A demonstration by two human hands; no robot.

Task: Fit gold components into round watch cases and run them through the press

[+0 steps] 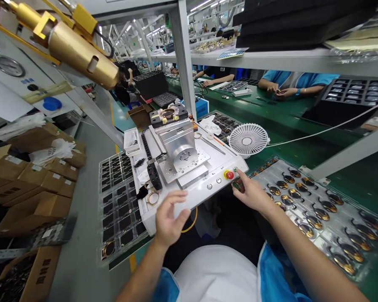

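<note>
My left hand (pixel 169 220) is over the front edge of the white machine base (pixel 189 195), fingers curved and apart from the thumb, with nothing between them. At the base's right front corner, the index finger of my right hand (pixel 250 192) touches a green button (pixel 236 170) beside the red emergency button (pixel 229 175). A small round dark part (pixel 237 185) shows between that hand's thumb and fingers. Behind my hands stands a metal fixture (pixel 179 144), with a round ring (pixel 166 113) on its black top plate.
A tray of round coppery parts (pixel 318 209) lies right, and a dark-celled tray (pixel 121 205) left. A white fan (pixel 248 140) stands behind the right corner. Tweezers (pixel 213 146) lie on the base. A gold cylinder (pixel 83 54) hangs upper left. Other people sit across the green table.
</note>
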